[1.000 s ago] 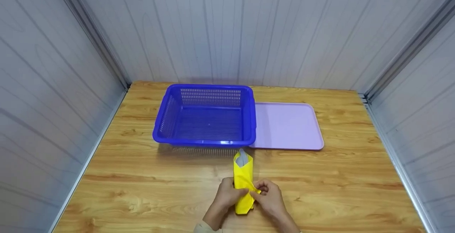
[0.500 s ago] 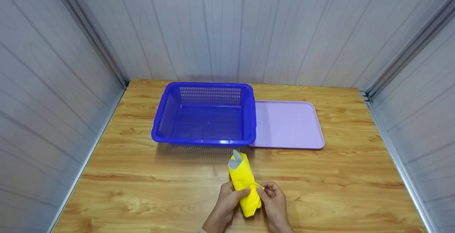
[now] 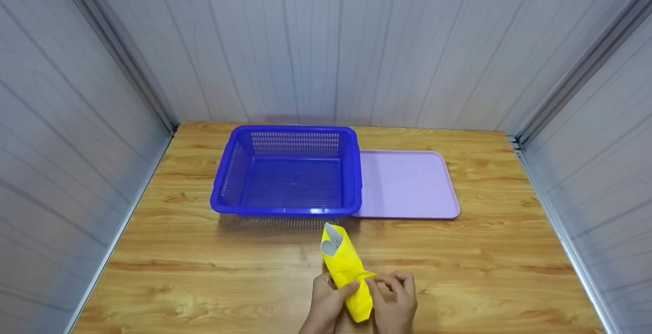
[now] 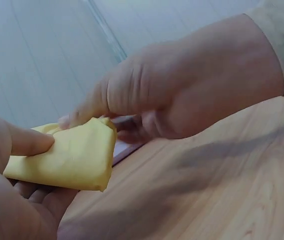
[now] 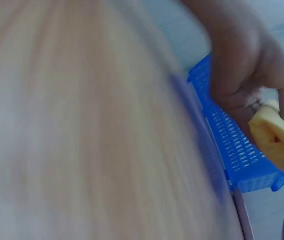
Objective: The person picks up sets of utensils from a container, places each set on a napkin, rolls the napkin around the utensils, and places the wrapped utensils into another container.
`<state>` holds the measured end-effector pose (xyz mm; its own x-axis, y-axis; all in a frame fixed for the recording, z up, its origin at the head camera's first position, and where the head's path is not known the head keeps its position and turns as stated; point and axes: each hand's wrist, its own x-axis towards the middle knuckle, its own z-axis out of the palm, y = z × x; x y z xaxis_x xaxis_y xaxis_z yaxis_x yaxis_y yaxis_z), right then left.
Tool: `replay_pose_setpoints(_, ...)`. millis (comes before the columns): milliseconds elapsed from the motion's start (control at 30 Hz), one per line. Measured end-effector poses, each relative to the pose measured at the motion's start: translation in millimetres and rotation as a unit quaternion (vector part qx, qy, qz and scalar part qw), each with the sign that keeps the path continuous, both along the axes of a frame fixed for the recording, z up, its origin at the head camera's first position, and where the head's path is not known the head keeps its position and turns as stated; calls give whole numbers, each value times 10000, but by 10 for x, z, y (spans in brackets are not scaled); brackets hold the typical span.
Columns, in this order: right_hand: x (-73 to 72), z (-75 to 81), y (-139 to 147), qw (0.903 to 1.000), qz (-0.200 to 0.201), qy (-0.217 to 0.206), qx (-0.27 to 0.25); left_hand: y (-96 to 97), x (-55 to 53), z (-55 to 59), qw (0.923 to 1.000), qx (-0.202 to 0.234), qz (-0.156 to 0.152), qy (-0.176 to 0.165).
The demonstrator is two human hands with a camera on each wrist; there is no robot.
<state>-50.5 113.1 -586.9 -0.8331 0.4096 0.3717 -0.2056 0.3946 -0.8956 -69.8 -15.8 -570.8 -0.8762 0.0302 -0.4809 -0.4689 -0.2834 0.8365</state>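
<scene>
A yellow cloth napkin (image 3: 350, 278) is wrapped into a narrow bundle, tilted with its upper end to the left. From that end show the heads of a light grey fork (image 3: 336, 237) and spoon (image 3: 329, 248); their handles are hidden in the wrap. My left hand (image 3: 328, 298) holds the bundle from the left, thumb on top and fingers underneath. On the other side my right hand (image 3: 396, 298) pinches a narrow yellow end that sticks out at mid-length. The left wrist view shows the folded lower end of the napkin (image 4: 77, 155) between both hands.
Behind the bundle stands a blue plastic basket (image 3: 285, 212) with slotted walls. A pale purple tray (image 3: 407, 184) lies against its right side. Wood-grain table (image 3: 204, 273) surrounds them, bounded by grey panel walls (image 3: 326, 44) at the back and both sides.
The wrapped bundle has swung its upper end to the left, and the fork and spoon show more clearly. Both hands have kept hold. The head view has shifted slightly.
</scene>
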Motion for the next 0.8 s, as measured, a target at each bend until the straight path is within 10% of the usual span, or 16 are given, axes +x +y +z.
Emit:
replay_pose_setpoints(100,27,-6,-1,9867,25,870,1370,26,41,23,9995,-158,86,264)
replay_pose_setpoints(233,89,79,-18,9851,344,355,1644,41,89,61,9967,-232,35,779)
replay_pose_setpoints(367,137,231,16,9852,870,-980,1104,26,118,94,9944,53,-125,1049)
replay_pose_setpoints(567,73,367,154,9565,1813,-2272,-259,-8,109,142,9955,131,-327,882)
replay_pose_setpoints(800,10,440,289,9360,1434,-2758,-1649,110,28,241,9924,508,-664,902)
